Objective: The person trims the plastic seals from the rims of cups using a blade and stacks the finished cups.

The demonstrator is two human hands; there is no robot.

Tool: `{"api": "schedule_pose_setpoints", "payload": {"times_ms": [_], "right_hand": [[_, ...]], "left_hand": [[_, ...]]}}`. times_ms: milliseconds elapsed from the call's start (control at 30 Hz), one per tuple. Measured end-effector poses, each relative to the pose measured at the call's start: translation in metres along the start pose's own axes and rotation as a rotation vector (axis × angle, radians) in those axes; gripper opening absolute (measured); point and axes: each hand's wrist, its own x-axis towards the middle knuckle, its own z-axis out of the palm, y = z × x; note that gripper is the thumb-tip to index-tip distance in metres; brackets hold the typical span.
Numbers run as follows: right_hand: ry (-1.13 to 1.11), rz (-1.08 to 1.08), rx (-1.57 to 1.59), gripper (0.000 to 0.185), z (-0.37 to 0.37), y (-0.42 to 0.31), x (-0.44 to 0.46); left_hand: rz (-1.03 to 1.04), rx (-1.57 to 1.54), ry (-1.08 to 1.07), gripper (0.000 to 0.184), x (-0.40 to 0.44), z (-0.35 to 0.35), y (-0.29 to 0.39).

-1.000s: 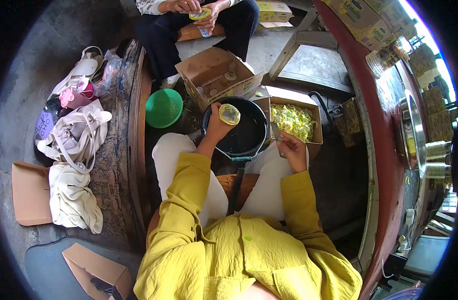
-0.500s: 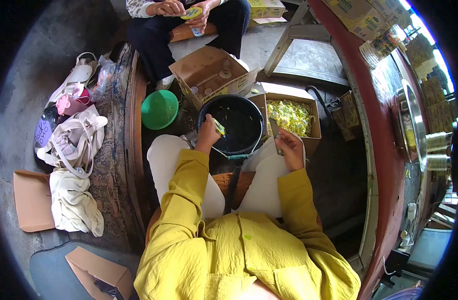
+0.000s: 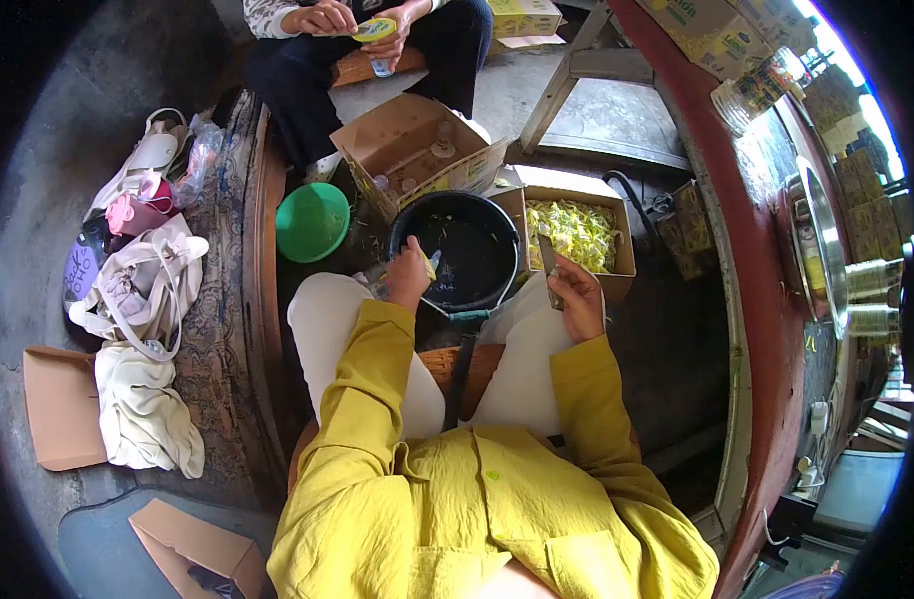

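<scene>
My left hand (image 3: 407, 274) is closed round a clear container with a yellow-green lid (image 3: 433, 266), tilted on its side at the left rim of a black bucket (image 3: 497, 285). Most of the container is hidden by the fingers. In my right hand (image 3: 578, 297) is a flat metal blade (image 3: 549, 262), pointing up and away from me, right of the bucket. Just beyond that hand, a cardboard box (image 3: 627, 232) holds yellow-green scraps (image 3: 574, 236). Dark inside, the bucket shows small bits on its bottom and stands between my knees.
An open carton (image 3: 377, 130) with a few clear containers stands behind the bucket. A green basin (image 3: 312, 222) lies left. Opposite, a co-worker's hands (image 3: 392, 32) hold a yellow-lidded container. Bags (image 3: 148, 270) rest on the bench at left; a red-edged counter (image 3: 776, 399) runs along the right.
My left hand has lowered toward the bucket's left rim, and the container's lid has turned from facing up to sideways. My right hand still holds the blade. The whole view has shifted slightly.
</scene>
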Motion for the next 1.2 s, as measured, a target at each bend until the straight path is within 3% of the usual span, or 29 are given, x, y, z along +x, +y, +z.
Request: {"api": "schedule_pose_setpoints", "payload": {"times_ms": [300,500,600,700,800,900,1000,1100,1133,1200], "right_hand": [[-0.019,-0.015,0.004,0.037,-0.005,0.003,0.001],[-0.02,-0.021,0.022,0.037,-0.003,0.002,0.0],[-0.021,-0.01,0.015,0.037,-0.002,0.001,-0.001],[-0.021,-0.009,-0.001,0.037,-0.004,0.003,0.0],[-0.029,-0.019,0.003,0.037,-0.003,0.002,-0.001],[-0.024,-0.025,0.006,0.037,-0.002,0.002,0.0],[-0.01,-0.006,0.071,0.037,-0.004,0.002,-0.001],[0.0,0.005,0.148,0.038,-0.011,0.007,0.003],[0.0,0.012,0.162,0.038,-0.011,0.007,0.003],[-0.002,0.023,0.185,0.038,-0.01,0.007,0.004]], "left_hand": [[0.09,0.25,0.086,0.026,0.003,0.011,-0.001],[0.123,0.442,0.006,0.019,0.005,0.037,0.002],[0.083,0.493,0.055,0.034,0.005,0.041,0.005],[0.051,0.426,-0.134,0.052,0.001,0.027,0.011],[0.14,0.514,-0.146,0.073,0.001,0.027,0.01],[0.112,0.459,-0.197,0.083,-0.014,-0.007,0.024],[0.131,0.461,-0.136,0.084,-0.016,-0.003,0.021],[0.072,0.256,-0.095,0.073,-0.008,0.011,0.013],[0.106,0.224,-0.017,0.06,-0.01,0.012,0.011],[0.149,0.237,0.013,0.054,-0.009,0.015,0.011]]}}
